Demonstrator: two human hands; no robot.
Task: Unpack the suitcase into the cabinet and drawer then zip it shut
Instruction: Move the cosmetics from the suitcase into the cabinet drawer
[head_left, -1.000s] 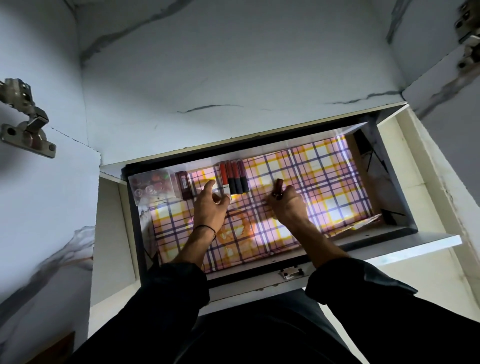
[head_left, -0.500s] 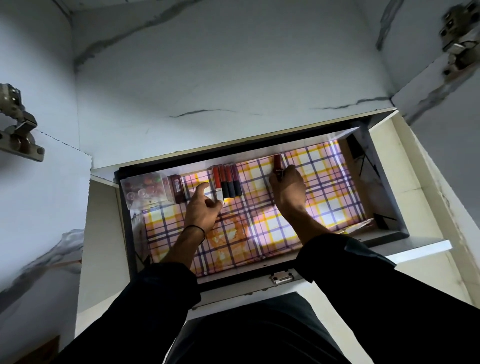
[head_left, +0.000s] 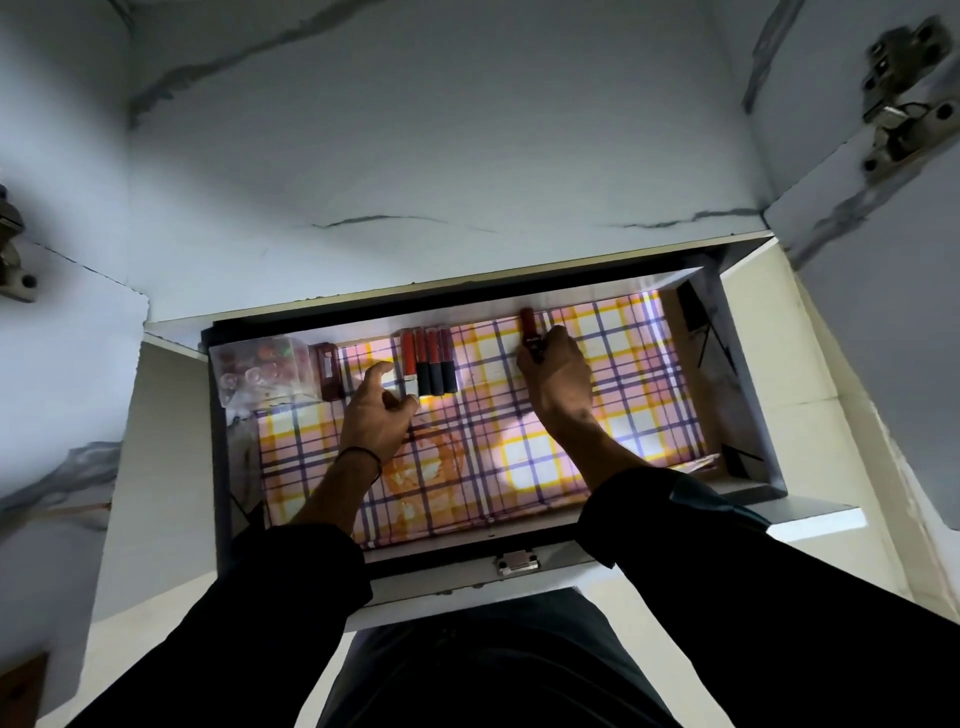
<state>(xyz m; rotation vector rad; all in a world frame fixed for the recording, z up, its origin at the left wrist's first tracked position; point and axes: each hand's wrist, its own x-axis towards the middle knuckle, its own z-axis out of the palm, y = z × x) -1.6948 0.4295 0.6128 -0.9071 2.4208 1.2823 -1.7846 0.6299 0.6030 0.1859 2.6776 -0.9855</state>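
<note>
The drawer (head_left: 221, 467) stands pulled out below me, lined with plaid paper (head_left: 623, 395). At its back left lie a clear plastic box (head_left: 262, 371) of small items, a dark red case (head_left: 326, 371) and a row of red-and-black lipstick tubes (head_left: 431, 364). My right hand (head_left: 558, 382) pinches a dark red tube (head_left: 531, 332) against the drawer's back wall, right of the row. My left hand (head_left: 376, 418) hovers beside the row with fingers loosely curled, its thumb near the white-capped tube (head_left: 410, 387); it holds nothing. The suitcase is out of view.
The white marble-patterned cabinet shelf (head_left: 415, 156) lies above the drawer. Open cabinet doors with metal hinges (head_left: 898, 93) flank both sides. A metal latch (head_left: 517, 564) sits on the drawer's front edge. Black sleeves cover both forearms.
My right hand has carried the dark red tube from the drawer's middle up to the back wall. My left hand has stayed near the row of tubes.
</note>
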